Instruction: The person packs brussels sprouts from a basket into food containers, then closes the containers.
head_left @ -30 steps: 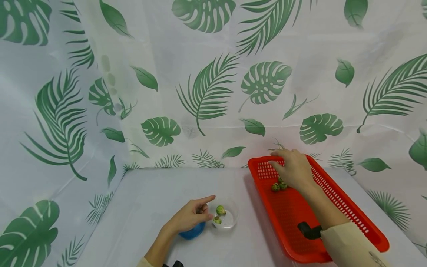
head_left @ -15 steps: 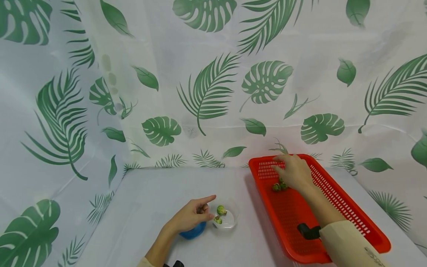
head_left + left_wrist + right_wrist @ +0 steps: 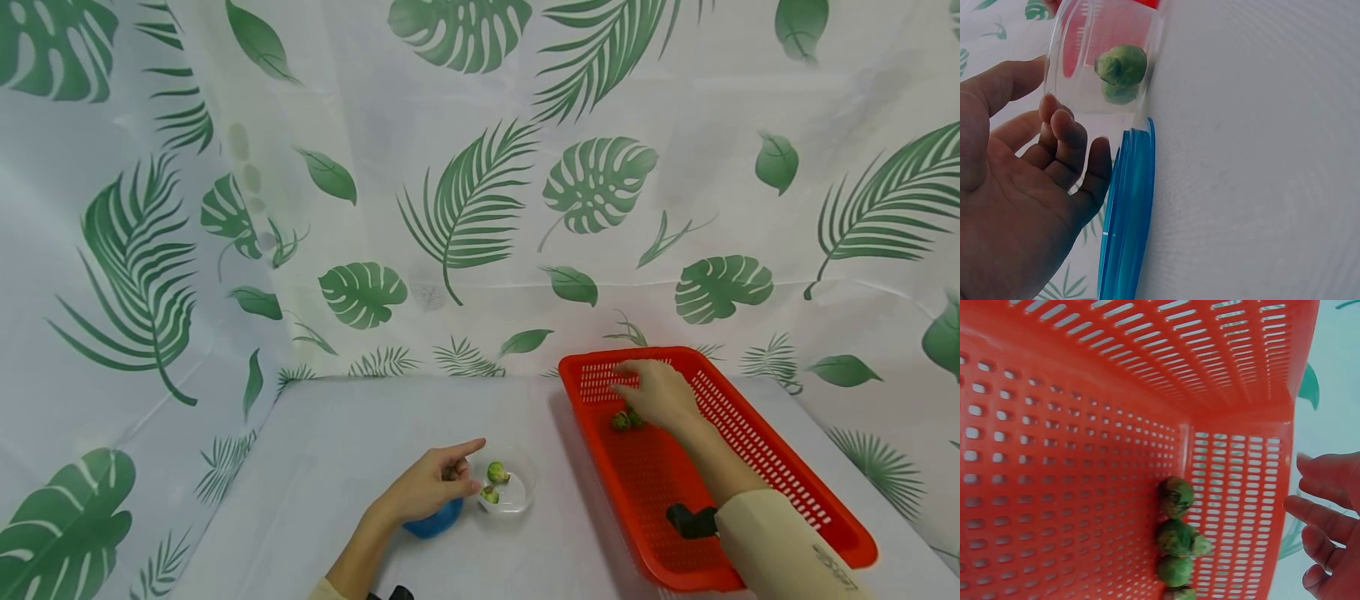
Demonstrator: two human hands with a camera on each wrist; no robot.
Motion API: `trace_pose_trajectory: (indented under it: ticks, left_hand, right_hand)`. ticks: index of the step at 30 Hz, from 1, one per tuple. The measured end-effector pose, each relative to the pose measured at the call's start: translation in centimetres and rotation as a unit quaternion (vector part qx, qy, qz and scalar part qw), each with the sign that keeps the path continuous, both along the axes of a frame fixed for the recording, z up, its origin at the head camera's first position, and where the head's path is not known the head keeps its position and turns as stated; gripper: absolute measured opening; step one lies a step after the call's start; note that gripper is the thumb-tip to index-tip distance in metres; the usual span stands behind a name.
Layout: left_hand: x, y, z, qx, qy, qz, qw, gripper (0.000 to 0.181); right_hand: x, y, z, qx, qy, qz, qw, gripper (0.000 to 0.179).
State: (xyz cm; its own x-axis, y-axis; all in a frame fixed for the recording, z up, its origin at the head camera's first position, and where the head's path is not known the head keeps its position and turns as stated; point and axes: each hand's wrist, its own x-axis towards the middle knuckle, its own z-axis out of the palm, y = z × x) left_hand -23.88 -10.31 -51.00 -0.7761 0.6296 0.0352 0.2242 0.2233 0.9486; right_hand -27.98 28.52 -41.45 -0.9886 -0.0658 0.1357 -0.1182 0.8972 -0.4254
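Observation:
My left hand is at the left side of a clear plastic container, its index finger stretched out and the other fingers loosely bent. In the left wrist view the thumb tip is at the container's rim; I cannot tell whether it touches. Two Brussels sprouts lie inside. Under this hand a blue lid shows, close to the little finger. My right hand hovers over the far end of a red plastic basket, fingers relaxed and holding nothing. Several Brussels sprouts lie by the basket's end wall.
The white table carries everything. Behind and at both sides hangs a white sheet printed with green leaves. The slotted basket stands slanted on the right, its far end near the back sheet.
My right hand has drawn slightly lower and nearer over the basket. The left hand, container and lid have stayed in place.

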Motion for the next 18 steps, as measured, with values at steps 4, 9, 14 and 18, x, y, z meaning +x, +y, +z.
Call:
trace_pose_trajectory:
  ticks: [4,9,14,18]
  left_hand:
    - [0.0,0.0,0.0,0.001,-0.001,-0.001,1.0,0.066]
    - [0.0,0.0,-0.1,0.003,0.002,0.0,1.0,0.066]
    - [0.1,-0.1,-0.1,0.001,0.006,0.0,1.0,0.066]
    - [0.1,0.0,0.0,0.0,0.006,0.001,1.0,0.066]
  right_hand:
    - [-0.3,0.5,-0.6,-0.001,-0.025,0.006,0.9997,0.049]
    - [-0.5,0.9,-1.2,-0.019,-0.054,0.022,0.9981,0.048]
    - [-0.7,1.5,-2.0,-0.032,-0.073,0.032,0.9963,0.047]
    - [-0.8,1.7,-2.4,-0.039,-0.071,0.042,0.9958,0.046]
